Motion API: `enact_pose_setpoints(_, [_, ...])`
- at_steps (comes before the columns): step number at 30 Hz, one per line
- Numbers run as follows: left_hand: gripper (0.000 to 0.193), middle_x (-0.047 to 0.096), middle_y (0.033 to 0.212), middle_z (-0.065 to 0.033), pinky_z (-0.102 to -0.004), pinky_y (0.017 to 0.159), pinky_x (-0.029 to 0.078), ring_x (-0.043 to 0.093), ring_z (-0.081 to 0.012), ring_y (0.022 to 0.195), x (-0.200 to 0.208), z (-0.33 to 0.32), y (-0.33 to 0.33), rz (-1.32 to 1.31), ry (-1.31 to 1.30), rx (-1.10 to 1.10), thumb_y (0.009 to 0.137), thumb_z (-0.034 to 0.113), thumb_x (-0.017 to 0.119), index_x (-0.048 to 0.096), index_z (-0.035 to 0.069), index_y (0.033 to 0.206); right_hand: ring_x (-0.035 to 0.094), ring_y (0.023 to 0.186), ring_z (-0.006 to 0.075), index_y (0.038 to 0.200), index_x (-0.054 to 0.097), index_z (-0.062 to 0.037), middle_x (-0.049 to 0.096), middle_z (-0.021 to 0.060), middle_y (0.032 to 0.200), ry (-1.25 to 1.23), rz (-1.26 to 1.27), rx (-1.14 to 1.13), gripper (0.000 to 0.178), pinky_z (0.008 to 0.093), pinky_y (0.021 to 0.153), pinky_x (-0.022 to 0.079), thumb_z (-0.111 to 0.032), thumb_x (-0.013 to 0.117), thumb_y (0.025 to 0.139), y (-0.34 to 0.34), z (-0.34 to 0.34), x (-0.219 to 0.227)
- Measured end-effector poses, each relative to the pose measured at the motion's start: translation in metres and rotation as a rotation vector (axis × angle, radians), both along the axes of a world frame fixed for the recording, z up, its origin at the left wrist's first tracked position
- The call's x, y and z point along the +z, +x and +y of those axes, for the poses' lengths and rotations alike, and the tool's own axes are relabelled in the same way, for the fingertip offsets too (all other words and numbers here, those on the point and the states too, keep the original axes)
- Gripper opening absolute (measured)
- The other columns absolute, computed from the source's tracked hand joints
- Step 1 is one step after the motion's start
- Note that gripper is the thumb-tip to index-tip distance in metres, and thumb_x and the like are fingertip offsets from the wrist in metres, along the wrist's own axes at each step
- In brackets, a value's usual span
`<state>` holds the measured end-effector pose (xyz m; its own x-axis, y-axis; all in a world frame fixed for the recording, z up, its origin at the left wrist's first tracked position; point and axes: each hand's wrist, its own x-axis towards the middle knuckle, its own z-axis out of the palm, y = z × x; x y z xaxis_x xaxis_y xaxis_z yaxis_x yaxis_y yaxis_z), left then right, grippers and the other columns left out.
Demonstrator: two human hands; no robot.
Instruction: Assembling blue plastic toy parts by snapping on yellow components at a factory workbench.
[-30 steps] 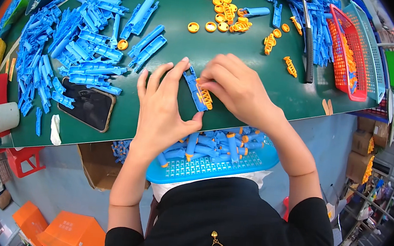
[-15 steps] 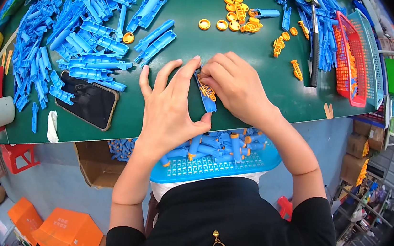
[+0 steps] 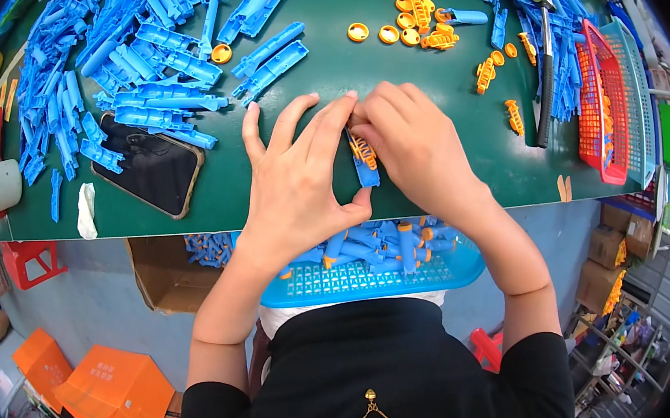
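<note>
A blue plastic half-shell point(image 3: 367, 175) lies on the green table point(image 3: 317, 68) in front of me, with an orange ribbed plastic piece point(image 3: 363, 152) set in its hollow. My left hand point(image 3: 298, 168) spans the half-shell, thumb at its near end and fingertips towards its far end. From the right, my right hand point(image 3: 412, 139) pinches with bent fingers at the far end of the orange piece; its fingertips hide that end. Beyond my hands lie several round orange caps point(image 3: 388, 34) and more orange ribbed pieces point(image 3: 485, 75).
Blue half-shells point(image 3: 175, 102) are heaped at the left, beside a dark phone point(image 3: 148, 165). At the right are a hammer point(image 3: 546, 84) and a red basket point(image 3: 606, 115). A blue basket point(image 3: 367, 287) holding blue-and-orange tubes sits below the table edge, near my body.
The whole view has shifted slightly. Both hands remain at the half-shell; the right fingers have moved a little towards its far end, showing more of the orange piece.
</note>
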<state>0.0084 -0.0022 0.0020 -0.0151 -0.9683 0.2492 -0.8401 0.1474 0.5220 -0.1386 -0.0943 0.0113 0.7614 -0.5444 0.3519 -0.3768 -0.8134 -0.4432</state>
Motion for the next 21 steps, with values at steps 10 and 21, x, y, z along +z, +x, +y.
enact_pose_setpoints(10, [0.081,0.055,0.126,-0.0029,-0.0563,0.109,0.016,0.046,-0.0265,0.122,0.000,-0.001,-0.001,-0.008,-0.012,0.007,0.056,0.023,0.078,0.048,0.009,0.130,0.055,0.081,0.0282,0.090,0.059,-0.0046,0.059,0.0061,0.089,-0.135,-0.066,-0.122,0.015,0.0367,0.071,0.046,-0.004,0.066,0.076,-0.001,0.015,-0.019])
enact_pose_setpoints(21, [0.078,0.054,0.120,-0.0041,-0.0552,0.110,0.009,0.050,-0.0225,0.114,-0.004,0.005,-0.007,0.042,-0.329,0.009,0.062,0.034,0.074,0.049,0.012,0.133,0.059,0.081,0.0090,0.118,0.057,0.0035,0.065,0.0069,0.095,1.229,-0.221,-0.161,0.030,0.0243,0.074,0.049,-0.008,0.060,0.091,-0.025,0.039,0.017])
